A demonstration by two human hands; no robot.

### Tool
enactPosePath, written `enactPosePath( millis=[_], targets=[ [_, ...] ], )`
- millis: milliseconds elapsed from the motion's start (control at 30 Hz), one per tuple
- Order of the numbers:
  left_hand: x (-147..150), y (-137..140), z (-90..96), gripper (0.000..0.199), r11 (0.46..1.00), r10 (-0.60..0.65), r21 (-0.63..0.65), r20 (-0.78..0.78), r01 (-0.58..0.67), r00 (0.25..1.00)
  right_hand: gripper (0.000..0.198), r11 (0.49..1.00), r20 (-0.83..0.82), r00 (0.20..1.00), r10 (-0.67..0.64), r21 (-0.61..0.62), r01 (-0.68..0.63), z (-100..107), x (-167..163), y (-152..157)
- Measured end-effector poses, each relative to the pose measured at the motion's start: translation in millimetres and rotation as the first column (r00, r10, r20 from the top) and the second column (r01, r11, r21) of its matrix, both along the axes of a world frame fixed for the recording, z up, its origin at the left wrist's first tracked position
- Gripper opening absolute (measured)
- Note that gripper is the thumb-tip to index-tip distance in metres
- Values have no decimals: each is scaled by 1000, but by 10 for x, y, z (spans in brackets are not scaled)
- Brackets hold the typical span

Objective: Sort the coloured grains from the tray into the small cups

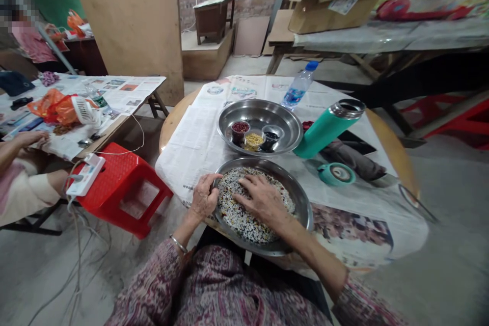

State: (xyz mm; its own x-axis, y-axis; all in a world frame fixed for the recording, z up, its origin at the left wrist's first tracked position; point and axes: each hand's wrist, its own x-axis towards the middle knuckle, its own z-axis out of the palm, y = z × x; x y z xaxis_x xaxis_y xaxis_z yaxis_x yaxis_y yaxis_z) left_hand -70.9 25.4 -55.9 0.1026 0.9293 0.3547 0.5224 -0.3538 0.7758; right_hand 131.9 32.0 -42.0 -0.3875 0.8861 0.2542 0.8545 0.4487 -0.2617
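A wide metal basin (308, 209) filled with mixed grains (244, 219), mostly white with dark, yellow and red bits, sits at the table edge before me. My left hand (205, 196) grips its left rim, fingers bent over the edge. Spread across the grains, my right hand (263, 198) has its fingers apart, fingertips touching the surface. Just behind stands a second metal basin (292, 122) with small clear cups in it: one of red beans (240, 131), one of yellow grains (253, 140), one of black beans (271, 137).
Right of the basins stand an opened teal thermos (328, 130), its lid (336, 174) and a water bottle (300, 84). Newspaper (187, 137) covers the round table. A red stool (122, 183) with a power strip (87, 175) is at left, beside another person's arm (19, 145).
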Motion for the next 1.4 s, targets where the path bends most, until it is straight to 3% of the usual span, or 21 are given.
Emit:
enactPosePath(
  millis=[100,200,400,633,800,867,933,1100,1267,1400],
  targets=[
    [-1,-4,1,45,1000,-2,-4,-5,2,1000,22,978,-90,978,190,-66,-196,-25,-176,-91],
    [3,-11,4,45,1000,9,-17,-11,-9,1000,24,942,-119,953,278,-160,-295,-14,-213,-150],
    [9,-10,-6,45,1000,14,-10,-10,-14,1000,26,930,-62,951,304,-198,-310,109,91,-247],
    [4,-10,-24,46,999,20,-27,-8,-21,1000,17,945,-1,970,241,-226,-235,212,464,-554],
    [-1,-4,-36,46,1000,25,-17,-8,-25,1000,27,876,82,956,283,-428,-223,292,382,-694],
    [-3,-2,-37,46,999,27,-18,-11,-27,1000,28,862,92,950,299,-454,-228,287,305,-676],
    [-5,-2,-34,46,999,28,-26,-12,-29,1000,28,888,110,958,263,-415,-196,266,248,-607],
    [-10,-6,-24,47,998,35,-43,-13,-36,999,34,982,90,991,103,-166,-87,213,164,-309],
    [-23,-11,-37,46,999,23,-25,-2,-23,1000,48,998,95,994,53,-43,-49,197,-149,-82],
    [-32,-4,-67,53,1000,7,-11,25,-7,1000,46,995,89,993,71,-80,-64,188,-414,37]
  ],
)
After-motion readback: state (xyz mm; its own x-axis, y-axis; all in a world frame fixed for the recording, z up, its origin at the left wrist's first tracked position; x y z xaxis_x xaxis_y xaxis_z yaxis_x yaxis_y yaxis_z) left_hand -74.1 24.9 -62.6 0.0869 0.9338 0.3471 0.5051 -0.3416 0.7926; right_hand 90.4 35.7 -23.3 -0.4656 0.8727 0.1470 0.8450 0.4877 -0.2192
